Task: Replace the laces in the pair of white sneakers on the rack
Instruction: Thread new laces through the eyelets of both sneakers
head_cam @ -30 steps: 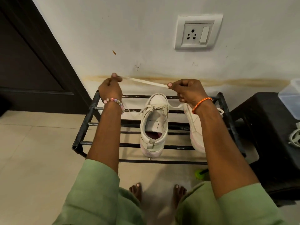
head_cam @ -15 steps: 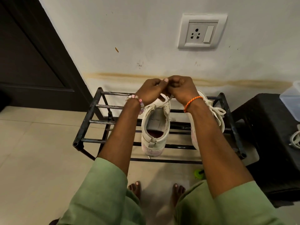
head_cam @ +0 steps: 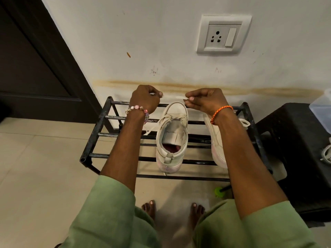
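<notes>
Both hands, left hand (head_cam: 144,99) and right hand (head_cam: 206,101), pinch a lace (head_cam: 172,96) taut above the sneaker (head_cam: 172,138); uneven pulling could leave unequal ends.

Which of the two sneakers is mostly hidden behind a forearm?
The right sneaker, behind the right forearm; the centre sneaker shows fully, heel toward the camera.

Both arms reached forward; the left hand (head_cam: 144,98) and right hand (head_cam: 206,100) were level and apart, fingers curled, each pinching a lace (head_cam: 172,96) end.
</notes>
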Demonstrator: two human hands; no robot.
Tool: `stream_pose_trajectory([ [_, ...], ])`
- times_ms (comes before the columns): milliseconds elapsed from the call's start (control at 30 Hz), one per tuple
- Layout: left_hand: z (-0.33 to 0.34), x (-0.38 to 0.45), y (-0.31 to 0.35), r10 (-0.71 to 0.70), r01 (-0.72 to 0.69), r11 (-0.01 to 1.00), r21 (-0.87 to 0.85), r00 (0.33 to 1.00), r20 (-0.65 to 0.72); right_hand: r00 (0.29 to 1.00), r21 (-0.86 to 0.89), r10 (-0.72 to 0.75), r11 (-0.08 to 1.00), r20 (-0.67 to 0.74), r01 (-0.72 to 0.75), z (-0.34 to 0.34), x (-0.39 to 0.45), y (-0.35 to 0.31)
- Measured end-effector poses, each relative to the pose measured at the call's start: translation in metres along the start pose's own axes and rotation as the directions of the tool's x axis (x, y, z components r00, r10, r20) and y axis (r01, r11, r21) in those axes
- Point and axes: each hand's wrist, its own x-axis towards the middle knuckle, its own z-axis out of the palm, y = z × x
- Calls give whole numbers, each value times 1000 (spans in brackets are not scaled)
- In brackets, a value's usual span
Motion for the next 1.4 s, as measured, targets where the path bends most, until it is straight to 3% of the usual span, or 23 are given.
stream_pose_trajectory([
  [67,4,0,0,74,-79,993,85,996,54,1000,3,19,1000,10,-19,4,-2,-1],
  [167,11,-3,7,185,-167,982,-93,952,245,999,-109,-42,993,-23,39,10,-4,0],
  [233,14,-7,10,200,-131,964,-231,931,306,998,-141,-51,989,-46,44,13,-3,2],
  [333,15,-7,10,123,-50,964,-261,955,271,998,-87,-9,996,-62,4,16,-4,3],
  [467,19,-10,6,5,40,985,-167,965,261,994,-114,79,990,-78,-87,21,-4,4],
  [567,25,-14,2,-18,24,999,-27,976,216,981,-471,191,862,-39,-187,21,-11,11],
  [633,27,-19,4,7,-30,994,105,976,218,972,-604,237,775,6,-185,22,-21,15],
  [800,32,-25,3,-1,-76,951,300,968,250,984,-667,178,733,0,-133,28,-34,17],
  [1167,44,-32,2,-3,-44,983,180,969,249,931,-424,362,837,-42,-344,13,-26,16],
  [1400,48,-32,3,15,-82,969,235,962,273,907,-313,421,862,9,-397,7,-28,13],
])
